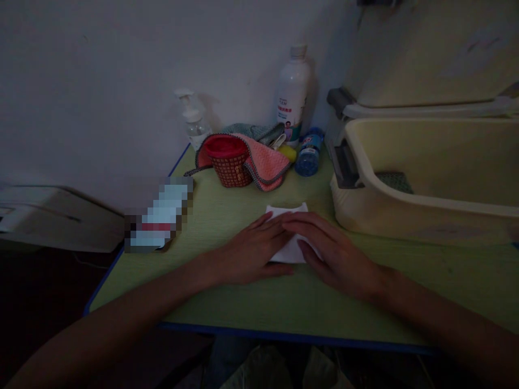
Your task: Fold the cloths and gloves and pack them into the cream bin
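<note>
A white folded piece, paper or cloth, lies flat on the green tabletop in front of me; I cannot tell which material it is. Across it rests my left hand, palm down, fingers stretched out to the right. My right hand comes from the other side, its fingers reaching over the left fingertips and its thumb on the white piece's right side. Both hands lie open and grip nothing. They cover the middle of the white piece, while its top corners and lower edge show.
Behind stand a red woven-pattern cup with a pink cloth draped beside it, a pump bottle, a white bottle and a blue bottle. A cream lidded bin stands open at right. A pixelated phone lies left.
</note>
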Motion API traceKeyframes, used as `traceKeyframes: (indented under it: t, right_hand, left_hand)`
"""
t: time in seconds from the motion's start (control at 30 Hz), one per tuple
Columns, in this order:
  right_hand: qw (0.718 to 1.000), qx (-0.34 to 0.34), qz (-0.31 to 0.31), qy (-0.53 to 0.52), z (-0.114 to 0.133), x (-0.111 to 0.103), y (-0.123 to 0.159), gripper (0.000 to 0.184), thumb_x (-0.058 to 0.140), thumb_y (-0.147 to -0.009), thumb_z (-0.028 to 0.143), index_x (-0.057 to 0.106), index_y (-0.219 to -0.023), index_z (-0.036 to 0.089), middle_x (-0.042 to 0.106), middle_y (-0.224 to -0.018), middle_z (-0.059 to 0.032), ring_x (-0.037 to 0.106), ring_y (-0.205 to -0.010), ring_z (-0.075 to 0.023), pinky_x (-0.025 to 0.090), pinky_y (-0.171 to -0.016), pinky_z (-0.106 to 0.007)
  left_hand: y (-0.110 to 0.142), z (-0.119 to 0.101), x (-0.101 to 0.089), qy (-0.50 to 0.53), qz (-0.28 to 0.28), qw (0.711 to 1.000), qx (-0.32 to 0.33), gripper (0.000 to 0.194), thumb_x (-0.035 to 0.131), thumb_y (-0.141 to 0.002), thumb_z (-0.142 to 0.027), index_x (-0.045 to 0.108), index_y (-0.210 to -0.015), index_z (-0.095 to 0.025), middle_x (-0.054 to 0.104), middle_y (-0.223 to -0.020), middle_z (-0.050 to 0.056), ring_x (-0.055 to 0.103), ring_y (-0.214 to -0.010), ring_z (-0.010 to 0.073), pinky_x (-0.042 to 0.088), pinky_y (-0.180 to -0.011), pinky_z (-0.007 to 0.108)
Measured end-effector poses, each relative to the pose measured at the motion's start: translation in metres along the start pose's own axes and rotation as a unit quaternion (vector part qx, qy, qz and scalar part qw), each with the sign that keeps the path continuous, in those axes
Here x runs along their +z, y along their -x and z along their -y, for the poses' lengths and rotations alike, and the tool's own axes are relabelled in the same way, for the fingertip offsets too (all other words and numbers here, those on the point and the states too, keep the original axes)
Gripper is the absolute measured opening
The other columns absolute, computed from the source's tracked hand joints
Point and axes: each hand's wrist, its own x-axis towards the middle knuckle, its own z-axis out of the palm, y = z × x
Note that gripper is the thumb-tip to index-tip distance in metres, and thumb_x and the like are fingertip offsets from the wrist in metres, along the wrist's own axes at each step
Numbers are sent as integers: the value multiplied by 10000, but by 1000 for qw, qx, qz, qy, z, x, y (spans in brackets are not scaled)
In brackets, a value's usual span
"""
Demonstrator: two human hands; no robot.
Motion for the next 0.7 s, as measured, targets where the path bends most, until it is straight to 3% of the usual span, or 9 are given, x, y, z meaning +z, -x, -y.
traceKeyframes:
  t: [0.1,0.23,0.33,0.5,0.7]
  right_hand:
    - [996,29,68,52,0,9,-2,450,354,-892,121,356,-1337,57,445,-1366,-207,393,-1307,-222,428,-1022,-412]
    - [980,103,139,103,-5,17,0,582,382,-916,343,306,-1383,6,346,-1433,-254,282,-1364,-294,338,-1072,-499]
    - [969,142,150,133,-6,16,3,665,379,-906,437,309,-1380,-24,315,-1437,-281,278,-1359,-319,337,-1063,-508]
    - [959,149,172,168,-4,12,4,682,361,-906,464,345,-1359,-46,326,-1426,-288,286,-1350,-344,308,-1066,-530]
    - [959,141,185,161,-6,8,4,695,356,-905,483,338,-1369,-34,309,-1437,-284,267,-1359,-344,307,-1058,-545]
  left_hand:
    - [-1,0,1,-5,-1,1000,5,638,520,-850,-492,399,-1322,-80,397,-1428,190,286,-1376,272,193,-1146,446]
    - [0,-1,1,-25,3,1000,-3,708,497,-858,-503,315,-1377,-56,287,-1481,208,206,-1406,267,182,-1150,436]
    - [3,-3,2,-41,5,999,-19,725,443,-882,-511,243,-1411,-58,232,-1502,200,159,-1418,244,171,-1152,417]
    - [10,-4,6,-66,-7,995,-71,746,369,-905,-522,181,-1422,-19,148,-1509,234,80,-1422,270,161,-1151,438]
    - [13,-1,3,-56,12,996,-61,756,365,-907,-517,172,-1416,7,118,-1505,257,44,-1420,276,174,-1151,431]
